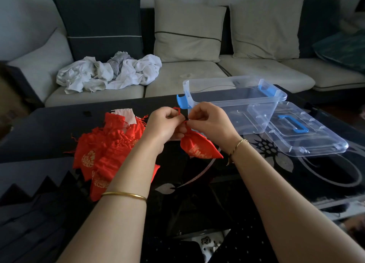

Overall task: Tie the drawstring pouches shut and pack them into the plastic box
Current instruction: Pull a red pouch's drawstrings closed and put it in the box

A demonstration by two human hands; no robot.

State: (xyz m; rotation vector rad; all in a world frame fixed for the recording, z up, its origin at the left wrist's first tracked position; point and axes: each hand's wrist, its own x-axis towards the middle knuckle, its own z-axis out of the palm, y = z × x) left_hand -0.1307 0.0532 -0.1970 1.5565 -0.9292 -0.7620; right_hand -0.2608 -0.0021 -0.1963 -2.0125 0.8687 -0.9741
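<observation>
Both forearms are reaching forward over the dark glass table (49,128). A plain gold bangle (124,194) is sitting on the left forearm, and a thin gold bracelet (238,144) is sitting at the right wrist.

The left hand (164,124) and the right hand (209,122) are meeting above the table centre, knuckles nearly touching. Both hands are curling their fingers inward. Each is pinching the red drawstring (177,110) at the neck of one red pouch (197,147). A small loop of cord is showing above the left fingers. The pouch is hanging below the hands, tilting down to the right, with gold print showing on its side. Whether its lower end is resting on the glass cannot be told.

To the left, partly under the left forearm, a pile of pouches (106,150) is lying on the table, red with gold print, cords loose.

Beyond the right hand, the clear plastic box (233,104) is standing upright with its top open, blue latches showing at both ends. Its lid (308,136), clear with a blue handle, is lying flat just beside the box on the right.

Behind the table, a pale sofa (177,77) is carrying a crumpled white cloth (106,75) and three cushions (187,29).
</observation>
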